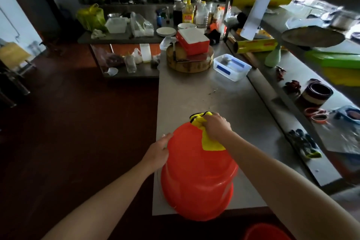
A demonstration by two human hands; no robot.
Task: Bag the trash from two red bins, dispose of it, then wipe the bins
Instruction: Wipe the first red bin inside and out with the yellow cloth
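A red bin (196,173) stands upside down on the near end of the steel counter (196,95), its rim hanging slightly over the front edge. My left hand (158,151) lies flat against the bin's left side, fingers straight. My right hand (216,125) grips a bunched yellow cloth (208,143) with dark trim and presses it on the bin's upturned bottom, at its far right part. The rim of a second red bin (265,233) shows at the bottom edge, below the counter.
Farther along the counter are a round wooden chopping block (190,63) with a red-and-white box (192,42) on it and a clear plastic tub (231,67). A raised steel shelf (303,91) on the right holds bowls, tape and gloves. Dark floor lies to the left.
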